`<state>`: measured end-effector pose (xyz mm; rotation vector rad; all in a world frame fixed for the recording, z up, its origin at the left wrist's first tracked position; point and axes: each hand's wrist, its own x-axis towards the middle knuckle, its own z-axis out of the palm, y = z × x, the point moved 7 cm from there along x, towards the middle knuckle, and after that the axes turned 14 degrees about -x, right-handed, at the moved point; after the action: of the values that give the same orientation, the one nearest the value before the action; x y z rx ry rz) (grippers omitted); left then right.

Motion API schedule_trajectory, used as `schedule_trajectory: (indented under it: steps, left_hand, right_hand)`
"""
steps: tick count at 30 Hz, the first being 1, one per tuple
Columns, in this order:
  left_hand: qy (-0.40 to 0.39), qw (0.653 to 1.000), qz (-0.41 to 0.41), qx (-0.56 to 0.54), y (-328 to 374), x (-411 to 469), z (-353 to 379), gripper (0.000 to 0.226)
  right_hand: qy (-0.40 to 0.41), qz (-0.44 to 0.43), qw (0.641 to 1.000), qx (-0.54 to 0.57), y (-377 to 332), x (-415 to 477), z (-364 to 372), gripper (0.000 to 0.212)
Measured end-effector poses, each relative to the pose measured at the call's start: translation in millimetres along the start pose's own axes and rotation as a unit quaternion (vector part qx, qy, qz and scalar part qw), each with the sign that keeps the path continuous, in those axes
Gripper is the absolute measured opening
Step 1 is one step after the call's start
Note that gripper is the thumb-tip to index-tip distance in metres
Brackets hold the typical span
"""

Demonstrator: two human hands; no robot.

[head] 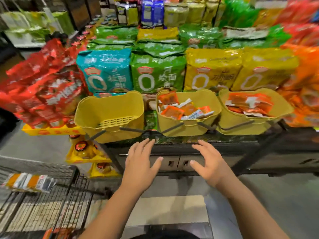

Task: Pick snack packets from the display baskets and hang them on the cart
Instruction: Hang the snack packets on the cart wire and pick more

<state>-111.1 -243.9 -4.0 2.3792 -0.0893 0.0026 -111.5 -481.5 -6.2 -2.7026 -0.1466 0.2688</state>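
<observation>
Left hand (139, 161), right hand (209, 163) wide, empty. Yellow plastic basket (183, 129) just ahead; loose orange foil packets (172, 112), so hasty grab could spill some.

Packets (172, 112) in middle basket (181, 126) and right basket (241, 125); cart (51, 204) lower left

Teal bag (105, 71): upright, leftmost in the row, touching the green bag (158, 73).
Yellow bags (213, 68): two, side by side, right of the green one.
Red bags (43, 87): heaped at left, tilted.
Orange bags (305, 87): far right, blurred.
Black stand (224, 149): beneath the row.
Yellow jar packs (84, 150): low, beside the stand's left end.
</observation>
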Motion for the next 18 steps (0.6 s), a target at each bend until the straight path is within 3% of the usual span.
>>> schedule_trajectory:
  steps: [9, 16, 18]
  left_hand:
    - [0.002, 0.999, 0.028, 0.035, 37, 81, 20, 0.06]
    - [0.026, 0.993, 0.111, 0.043, 43, 156, 27, 0.052]
    - [-0.003, 0.989, 0.126, 0.075, 41, 183, 26, 0.053]
  right_hand:
    - [0.041, 0.062, 0.997, -0.024, 64, 16, -48, 0.056]
    - [0.06, 0.071, 0.995, -0.038, 71, 75, -88, 0.046]
    - [0.071, 0.079, 0.994, -0.031, 64, 98, -102, 0.046]
